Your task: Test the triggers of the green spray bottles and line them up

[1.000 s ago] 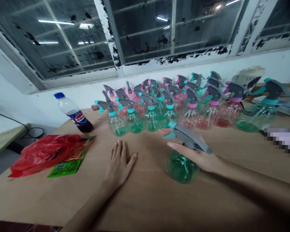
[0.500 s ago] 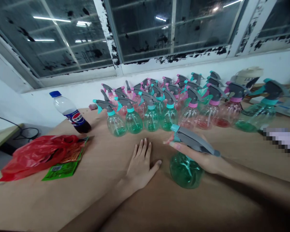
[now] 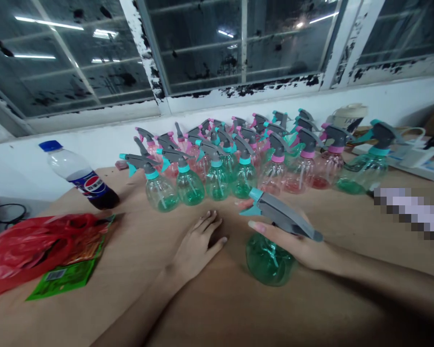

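Observation:
My right hand (image 3: 300, 241) is wrapped round the neck of a green spray bottle (image 3: 269, 262), under its grey trigger head with a turquoise nozzle. The bottle stands near the middle of the table, its nozzle pointing left. To its left, my left hand (image 3: 198, 246) rests on the tabletop with nothing in it, fingers slightly bent and thumb apart. Behind both hands stand rows of spray bottles (image 3: 219, 180), green with turquoise collars and pink with pink collars. Several hold a little coloured liquid.
A Pepsi bottle (image 3: 88, 180) with a blue cap stands at the left. Nearer lie a red plastic bag (image 3: 25, 246) and a green packet (image 3: 65, 279). At the back right are a white tub (image 3: 349, 117) and a pixelated object (image 3: 412, 209). A window wall rises behind the table (image 3: 210, 313).
My left hand's fingers have bent and drawn closer together. My right hand still grips the spray bottle. The whole view has shifted, so most things appear farther left.

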`<state>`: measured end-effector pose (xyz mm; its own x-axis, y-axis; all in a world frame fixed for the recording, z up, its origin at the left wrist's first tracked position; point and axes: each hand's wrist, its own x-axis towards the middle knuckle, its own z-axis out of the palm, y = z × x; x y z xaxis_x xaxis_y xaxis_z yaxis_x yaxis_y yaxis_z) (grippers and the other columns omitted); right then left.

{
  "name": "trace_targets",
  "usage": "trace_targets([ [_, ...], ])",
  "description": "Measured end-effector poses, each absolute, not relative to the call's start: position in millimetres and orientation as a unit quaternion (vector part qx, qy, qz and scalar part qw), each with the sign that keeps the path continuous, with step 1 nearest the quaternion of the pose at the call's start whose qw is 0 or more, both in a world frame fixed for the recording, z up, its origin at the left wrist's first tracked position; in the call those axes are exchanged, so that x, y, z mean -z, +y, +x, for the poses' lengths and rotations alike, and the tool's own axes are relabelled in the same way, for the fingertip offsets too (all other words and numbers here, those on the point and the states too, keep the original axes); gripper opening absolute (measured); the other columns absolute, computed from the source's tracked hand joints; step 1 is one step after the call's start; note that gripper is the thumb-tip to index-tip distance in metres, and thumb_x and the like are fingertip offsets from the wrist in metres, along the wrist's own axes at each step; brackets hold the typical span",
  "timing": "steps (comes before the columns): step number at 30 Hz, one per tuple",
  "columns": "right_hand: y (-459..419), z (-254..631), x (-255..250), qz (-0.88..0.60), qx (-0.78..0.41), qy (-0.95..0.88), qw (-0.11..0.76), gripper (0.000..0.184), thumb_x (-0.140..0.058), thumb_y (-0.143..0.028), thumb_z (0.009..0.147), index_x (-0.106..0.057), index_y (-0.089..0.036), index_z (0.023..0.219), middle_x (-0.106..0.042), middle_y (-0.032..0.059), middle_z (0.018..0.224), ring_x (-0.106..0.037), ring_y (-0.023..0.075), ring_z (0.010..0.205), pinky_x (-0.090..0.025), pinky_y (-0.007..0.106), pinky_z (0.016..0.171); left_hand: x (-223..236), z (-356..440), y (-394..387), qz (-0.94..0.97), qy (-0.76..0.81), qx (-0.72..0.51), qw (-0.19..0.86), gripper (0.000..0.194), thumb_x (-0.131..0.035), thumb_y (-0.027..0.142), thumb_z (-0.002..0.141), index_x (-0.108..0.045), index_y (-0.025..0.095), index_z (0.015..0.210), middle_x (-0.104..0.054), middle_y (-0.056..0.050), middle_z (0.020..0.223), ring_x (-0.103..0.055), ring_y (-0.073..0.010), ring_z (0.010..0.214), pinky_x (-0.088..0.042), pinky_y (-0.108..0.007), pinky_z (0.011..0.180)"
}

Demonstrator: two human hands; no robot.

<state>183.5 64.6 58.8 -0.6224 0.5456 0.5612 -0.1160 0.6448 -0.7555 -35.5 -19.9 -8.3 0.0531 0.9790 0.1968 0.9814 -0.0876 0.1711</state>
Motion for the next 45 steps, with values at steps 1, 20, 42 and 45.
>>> trace_targets([
  [1,64.7,183.6,-59.3,-0.133,-0.400,-0.808,0.411,0.021,-0.060,-0.028,0.083,-0.063,-0.029,0.104,-0.067,0.0016,0.103,-0.062,0.0199,0.099,-0.049,0.038,0.090,8.3,-37.4,-19.6,-0.723,-0.676,0.142,0.001,0.044,-0.045,0.043,0.093,-0.049,0.019,0.130,-0.043,-0.007,0.143,-0.036,-0.0215,0.133,-0.031,-0.041,0.110],
  [20,61.5,183.5,-62.6,-0.166,-0.396,-0.795,0.428,0.019,-0.063,-0.031,0.081,-0.063,-0.026,0.099,-0.067,0.0024,0.099,-0.063,0.0200,0.093,-0.050,0.036,0.085,10.5,-39.4,-17.5,-0.711,-0.677,0.187,-0.018,0.036,-0.043,0.037,0.094,-0.053,0.021,0.125,-0.048,-0.005,0.139,-0.041,-0.0203,0.130,-0.034,-0.041,0.108],
  [42,63.4,185.6,-55.9,-0.200,-0.388,-0.799,0.415,0.014,-0.063,-0.036,0.081,-0.062,-0.023,0.084,-0.067,0.0011,0.081,-0.065,0.0173,0.076,-0.052,0.030,0.067,10.0,-33.5,-15.4,-0.716,-0.676,0.173,0.022,0.035,-0.042,0.034,0.094,-0.054,0.018,0.123,-0.050,-0.008,0.137,-0.041,-0.0219,0.130,-0.033,-0.042,0.108],
  [45,62.9,185.7,-57.3,-0.174,-0.429,-0.783,0.415,0.018,-0.063,-0.036,0.080,-0.061,-0.023,0.093,-0.068,0.0028,0.089,-0.066,0.0188,0.083,-0.053,0.033,0.074,9.6,-31.4,-14.9,-0.715,-0.674,0.182,0.013,0.033,-0.042,0.032,0.094,-0.056,0.017,0.120,-0.052,-0.008,0.136,-0.040,-0.0216,0.131,-0.033,-0.042,0.109],
])
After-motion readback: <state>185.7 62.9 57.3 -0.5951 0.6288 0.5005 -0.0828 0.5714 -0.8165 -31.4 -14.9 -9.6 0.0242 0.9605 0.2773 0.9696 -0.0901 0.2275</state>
